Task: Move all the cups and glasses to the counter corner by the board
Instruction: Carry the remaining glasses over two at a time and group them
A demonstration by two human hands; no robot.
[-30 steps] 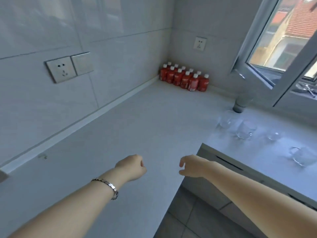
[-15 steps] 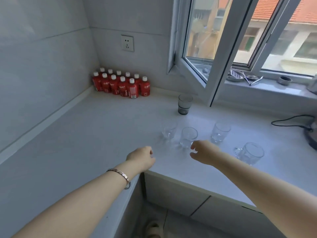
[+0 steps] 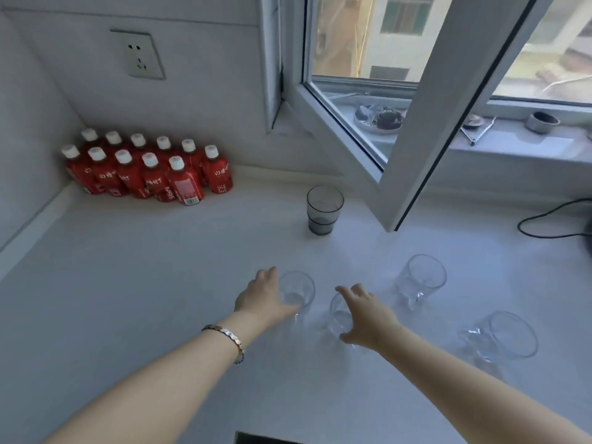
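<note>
The white surface carries eleven red bottles in the far left corner and five drinking vessels: one dark tumbler by the open window frame, three clear glasses and one clear mug at the right. The left hand has its fingers spread around the left clear glass, touching its side. The right hand reaches over the middle glass with fingers spread, not clenched, and the third glass stands apart.
</note>
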